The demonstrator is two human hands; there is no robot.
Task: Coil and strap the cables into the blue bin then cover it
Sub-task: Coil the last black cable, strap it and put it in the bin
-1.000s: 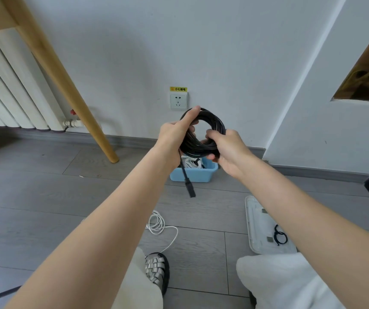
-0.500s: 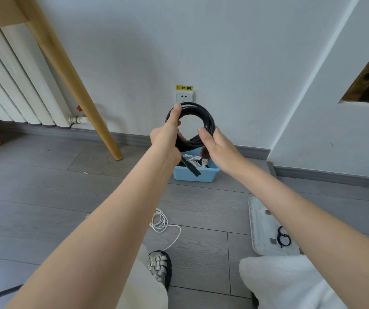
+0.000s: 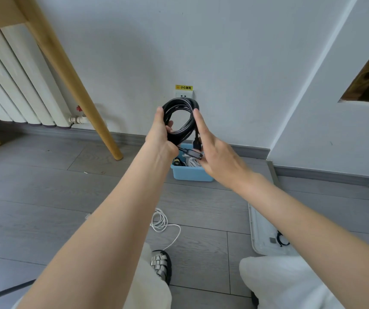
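Head view. Compared with one second earlier, the black cable coil (image 3: pixel 180 118) has been turned from a slanted, half-flattened bundle to an upright open ring, and its plug end no longer hangs free below the hands but lies tucked between them. The left hand (image 3: pixel 160 136) grips the ring's lower left arc, fingers curled through the loop and thumb along its outer edge. The right hand (image 3: pixel 214 156) has loosened from its former wrap: its forefinger lies straight along the ring's right side, while the lower fingers appear to pinch the plug end (image 3: pixel 192 152) just under the ring.

Landmark: the blue bin (image 3: pixel 192 175), which stands on the floor against the wall, directly below and beyond the held coil. White and dark cables already lie inside it. A loose white cable (image 3: pixel 160 221) lies on the floor nearer the person than the bin, and the white lid (image 3: pixel 261 237) rests to the bin's near right with a black strap (image 3: pixel 282 240) on it. A wall socket (image 3: pixel 184 94) sits above the bin, partly behind the coil.

Step in hand, judged: securing the finished coil. To do it well, the left hand should keep the turns bunched so none springs loose, while the right hand winds the tail end round the bundle or fetches the strap and cinches it snugly before the coil is lowered into the bin.
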